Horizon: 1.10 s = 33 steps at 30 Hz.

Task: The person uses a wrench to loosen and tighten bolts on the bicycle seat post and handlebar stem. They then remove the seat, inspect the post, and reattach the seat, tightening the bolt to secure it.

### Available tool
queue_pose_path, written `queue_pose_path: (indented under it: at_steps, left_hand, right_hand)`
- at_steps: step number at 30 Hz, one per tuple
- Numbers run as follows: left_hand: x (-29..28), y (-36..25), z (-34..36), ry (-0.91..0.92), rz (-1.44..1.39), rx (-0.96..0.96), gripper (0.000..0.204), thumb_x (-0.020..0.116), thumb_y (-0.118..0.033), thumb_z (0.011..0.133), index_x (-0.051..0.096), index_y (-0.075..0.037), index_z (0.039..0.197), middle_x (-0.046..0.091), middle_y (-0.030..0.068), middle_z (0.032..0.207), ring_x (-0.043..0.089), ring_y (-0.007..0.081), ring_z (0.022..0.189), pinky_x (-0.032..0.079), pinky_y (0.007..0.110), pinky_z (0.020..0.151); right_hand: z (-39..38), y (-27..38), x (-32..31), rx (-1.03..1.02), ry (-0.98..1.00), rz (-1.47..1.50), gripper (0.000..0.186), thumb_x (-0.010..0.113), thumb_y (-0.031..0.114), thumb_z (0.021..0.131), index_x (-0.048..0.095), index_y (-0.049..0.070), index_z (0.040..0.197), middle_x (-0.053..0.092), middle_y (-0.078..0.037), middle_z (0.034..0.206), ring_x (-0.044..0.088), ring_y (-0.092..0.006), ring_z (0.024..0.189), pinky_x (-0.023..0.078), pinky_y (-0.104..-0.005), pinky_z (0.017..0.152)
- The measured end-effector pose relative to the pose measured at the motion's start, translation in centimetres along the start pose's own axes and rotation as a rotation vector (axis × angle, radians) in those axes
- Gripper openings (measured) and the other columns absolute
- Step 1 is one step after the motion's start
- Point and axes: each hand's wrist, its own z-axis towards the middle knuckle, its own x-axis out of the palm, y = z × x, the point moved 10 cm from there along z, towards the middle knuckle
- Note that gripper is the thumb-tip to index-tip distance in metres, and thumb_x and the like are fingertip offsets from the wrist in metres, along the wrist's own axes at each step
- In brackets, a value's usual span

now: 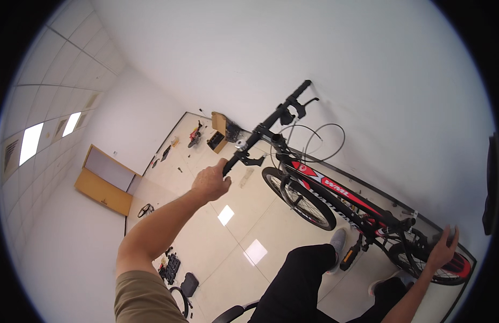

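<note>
My left hand (213,181) is closed on the left grip of a black bicycle handlebar (273,118), below the brake lever (255,161) and a bell. The black and red bicycle frame (335,191) stretches along the white wall, with loose looping cables at the front, a front wheel (295,210) and a pedal (349,259). My right hand (443,246) has its fingers apart at the bicycle's rear, beside the red-edged mudguard (459,266); whether it touches the frame there is unclear.
An open cardboard box (220,124) and scattered parts lie by the far wall. Black tool cases (189,282) lie at lower left near a loose wheel. A black chair (230,315) is at the bottom edge. A wooden door (98,191) stands at left. My legs and shoes are beside the bicycle.
</note>
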Motion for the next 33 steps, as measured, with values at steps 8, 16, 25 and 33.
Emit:
queue_pose_path:
  at_steps: [8,16,25,33]
  left_hand:
    - [4.5,3.3,3.1,-0.081,-0.202,0.161,0.065,0.058,0.001,0.082,0.046,-0.003,0.146,0.064,0.0312,0.122,0.063,0.0417,0.115,0.051,0.047,0.092]
    - [1.4,1.8,1.6,-0.253,-0.094,0.23,0.055,0.064,-0.001,0.087,0.047,-0.004,0.139,0.051,0.0122,0.068,0.052,0.0252,0.06,0.045,0.043,0.061]
    - [1.8,1.1,1.9,-0.149,-0.082,0.145,0.046,0.061,0.003,0.089,0.047,0.002,0.133,0.053,0.0138,0.078,0.051,0.0241,0.067,0.047,0.04,0.066]
    - [2.7,4.2,3.2,-0.206,-0.132,0.199,0.053,0.064,0.001,0.088,0.047,-0.003,0.138,0.048,0.0126,0.07,0.046,0.0234,0.061,0.043,0.043,0.06]
  right_hand:
    - [-1.2,3.4,1.5,-0.046,-0.066,0.129,0.036,0.078,0.019,0.088,0.07,0.005,0.119,0.07,-0.008,0.107,0.063,-0.0172,0.09,0.052,-0.0329,0.082]
    - [-0.1,1.5,-0.9,0.026,-0.087,0.264,0.037,0.083,0.014,0.08,0.07,0.003,0.113,0.062,-0.008,0.094,0.061,-0.0173,0.078,0.052,-0.0312,0.073]
    - [-0.7,1.9,-0.4,0.101,-0.084,0.227,0.037,0.082,0.016,0.082,0.07,0.003,0.114,0.061,-0.007,0.092,0.059,-0.0169,0.078,0.052,-0.032,0.073]
    - [-0.4,1.5,0.3,0.01,-0.068,0.231,0.041,0.08,0.018,0.087,0.067,0.003,0.122,0.061,0.001,0.084,0.056,-0.0038,0.067,0.05,-0.0212,0.05]
